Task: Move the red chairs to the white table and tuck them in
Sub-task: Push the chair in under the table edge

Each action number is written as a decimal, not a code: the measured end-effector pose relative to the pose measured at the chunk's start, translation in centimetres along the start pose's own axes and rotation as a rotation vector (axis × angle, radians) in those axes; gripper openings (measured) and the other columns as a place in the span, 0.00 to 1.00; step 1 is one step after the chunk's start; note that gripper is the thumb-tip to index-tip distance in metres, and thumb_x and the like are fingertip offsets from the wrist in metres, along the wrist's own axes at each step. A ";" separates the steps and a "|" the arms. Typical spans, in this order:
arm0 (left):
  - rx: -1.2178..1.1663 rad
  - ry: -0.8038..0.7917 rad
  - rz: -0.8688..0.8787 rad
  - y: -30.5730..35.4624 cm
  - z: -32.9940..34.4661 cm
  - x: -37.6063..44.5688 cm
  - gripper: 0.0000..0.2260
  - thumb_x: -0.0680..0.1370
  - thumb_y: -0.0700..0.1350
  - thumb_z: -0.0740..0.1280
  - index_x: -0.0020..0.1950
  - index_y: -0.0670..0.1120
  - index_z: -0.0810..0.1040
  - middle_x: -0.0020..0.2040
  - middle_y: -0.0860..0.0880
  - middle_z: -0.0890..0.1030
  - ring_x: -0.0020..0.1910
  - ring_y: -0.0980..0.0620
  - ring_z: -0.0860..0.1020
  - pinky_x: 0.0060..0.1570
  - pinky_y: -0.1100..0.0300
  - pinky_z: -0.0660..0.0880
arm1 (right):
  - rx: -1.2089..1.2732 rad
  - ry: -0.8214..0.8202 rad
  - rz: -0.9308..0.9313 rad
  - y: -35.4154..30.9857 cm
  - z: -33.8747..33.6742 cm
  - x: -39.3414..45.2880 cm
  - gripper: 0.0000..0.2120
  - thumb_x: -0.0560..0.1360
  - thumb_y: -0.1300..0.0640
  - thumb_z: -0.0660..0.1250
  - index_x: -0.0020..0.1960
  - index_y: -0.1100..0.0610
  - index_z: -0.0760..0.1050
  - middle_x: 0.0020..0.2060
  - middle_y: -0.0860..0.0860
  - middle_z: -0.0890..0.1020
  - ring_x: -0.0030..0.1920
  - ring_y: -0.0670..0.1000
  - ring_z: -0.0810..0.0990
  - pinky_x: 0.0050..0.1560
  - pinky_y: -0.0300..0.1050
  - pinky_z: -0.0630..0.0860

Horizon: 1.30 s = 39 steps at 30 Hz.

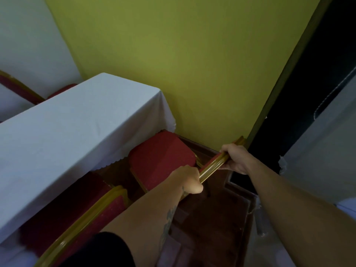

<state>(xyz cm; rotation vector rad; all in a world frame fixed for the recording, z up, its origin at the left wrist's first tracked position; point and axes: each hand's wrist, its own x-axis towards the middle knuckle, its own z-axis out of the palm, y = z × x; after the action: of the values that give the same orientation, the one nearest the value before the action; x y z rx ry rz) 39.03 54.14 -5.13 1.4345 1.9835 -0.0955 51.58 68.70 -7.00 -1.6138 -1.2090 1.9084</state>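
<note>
A red chair point(161, 157) with a gold frame stands at the corner of the white table point(63, 135), its seat partly under the hanging cloth. My left hand point(189, 180) grips the lower end of the chair's gold top rail. My right hand point(234, 158) grips the upper end of the same rail. A second red chair point(92, 214) stands to the left, close to me, its seat under the table. A third red chair point(21, 89) is at the table's far side.
A yellow-green wall point(173, 54) rises just behind the chair. A dark doorway point(308, 93) opens to the right, beside another white-draped surface point(327, 155). The floor point(212, 218) is dark brown.
</note>
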 end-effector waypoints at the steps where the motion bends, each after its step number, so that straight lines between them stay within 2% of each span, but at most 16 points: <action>1: -0.006 0.000 -0.011 -0.3 -0.3 0.1 0.18 0.78 0.44 0.67 0.67 0.40 0.76 0.58 0.42 0.82 0.55 0.43 0.82 0.46 0.55 0.74 | -0.016 -0.014 -0.002 -0.4 0.5 0.3 0.07 0.79 0.69 0.63 0.56 0.65 0.69 0.44 0.59 0.75 0.43 0.59 0.82 0.37 0.59 0.81; 8: -0.078 0.027 -0.065 -1.5 -1.0 0.9 0.19 0.77 0.44 0.67 0.67 0.40 0.77 0.56 0.42 0.82 0.53 0.43 0.82 0.48 0.54 0.79 | -0.104 -0.111 0.006 -2.5 2.7 3.0 0.04 0.78 0.68 0.63 0.51 0.64 0.69 0.49 0.62 0.76 0.47 0.61 0.82 0.37 0.60 0.81; 12: -0.101 0.036 -0.088 -1.8 -1.5 1.8 0.20 0.76 0.43 0.67 0.67 0.40 0.78 0.55 0.42 0.82 0.53 0.43 0.82 0.50 0.53 0.80 | -0.174 -0.152 0.000 -3.6 3.8 4.6 0.05 0.78 0.66 0.63 0.53 0.64 0.69 0.53 0.64 0.77 0.47 0.60 0.82 0.33 0.54 0.82; 15: -0.127 0.034 -0.114 -2.2 -1.8 2.6 0.20 0.75 0.43 0.66 0.65 0.39 0.77 0.56 0.42 0.81 0.53 0.42 0.81 0.48 0.52 0.79 | -0.203 -0.138 -0.033 -4.2 4.6 5.7 0.02 0.78 0.67 0.63 0.50 0.64 0.70 0.51 0.63 0.78 0.44 0.59 0.82 0.36 0.56 0.81; 20: -0.220 0.022 -0.155 -3.6 -2.6 3.9 0.18 0.76 0.44 0.65 0.64 0.40 0.77 0.53 0.43 0.82 0.52 0.43 0.83 0.42 0.55 0.76 | -0.224 -0.138 -0.042 -5.4 6.5 6.8 0.02 0.77 0.68 0.62 0.48 0.63 0.70 0.46 0.62 0.77 0.44 0.60 0.82 0.38 0.60 0.82; 24: -0.361 0.007 -0.184 -5.4 -2.9 4.9 0.23 0.77 0.44 0.64 0.72 0.43 0.71 0.55 0.44 0.81 0.55 0.44 0.82 0.50 0.53 0.79 | -0.259 -0.141 -0.047 -6.4 8.5 7.5 0.03 0.77 0.68 0.62 0.50 0.64 0.70 0.44 0.61 0.78 0.41 0.59 0.83 0.36 0.57 0.82; 27: -0.379 0.020 -0.183 -6.8 -3.7 5.3 0.23 0.78 0.42 0.64 0.73 0.44 0.68 0.54 0.45 0.80 0.52 0.46 0.82 0.49 0.55 0.79 | -0.260 -0.143 -0.066 -6.8 10.1 8.0 0.03 0.76 0.68 0.62 0.50 0.64 0.70 0.43 0.61 0.78 0.40 0.59 0.83 0.36 0.57 0.83; 31: -0.395 0.036 -0.201 -9.6 -5.0 5.8 0.21 0.76 0.42 0.65 0.69 0.45 0.72 0.48 0.48 0.79 0.45 0.48 0.81 0.45 0.55 0.79 | -0.251 -0.150 -0.092 -7.3 13.0 8.9 0.08 0.76 0.67 0.63 0.54 0.65 0.70 0.41 0.59 0.78 0.37 0.57 0.83 0.34 0.55 0.84; 35: -0.400 0.046 -0.211 -12.3 -6.3 6.0 0.20 0.74 0.40 0.65 0.66 0.46 0.74 0.44 0.49 0.79 0.38 0.52 0.78 0.39 0.57 0.76 | -0.224 -0.135 -0.114 -7.5 16.1 9.5 0.02 0.77 0.67 0.62 0.47 0.62 0.69 0.37 0.57 0.76 0.35 0.56 0.81 0.37 0.57 0.84; 39: -0.387 0.052 -0.210 -13.9 -7.4 6.6 0.19 0.72 0.41 0.66 0.63 0.48 0.75 0.44 0.49 0.80 0.40 0.49 0.79 0.40 0.54 0.78 | -0.218 -0.132 -0.129 -7.9 17.9 10.6 0.02 0.76 0.66 0.63 0.46 0.62 0.70 0.36 0.57 0.76 0.34 0.55 0.82 0.38 0.59 0.84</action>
<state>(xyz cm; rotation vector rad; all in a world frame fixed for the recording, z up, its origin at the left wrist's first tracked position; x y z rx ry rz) 22.41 57.28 -7.59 0.9905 2.0527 0.2248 30.06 74.27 -7.69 -1.4898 -1.5839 1.8809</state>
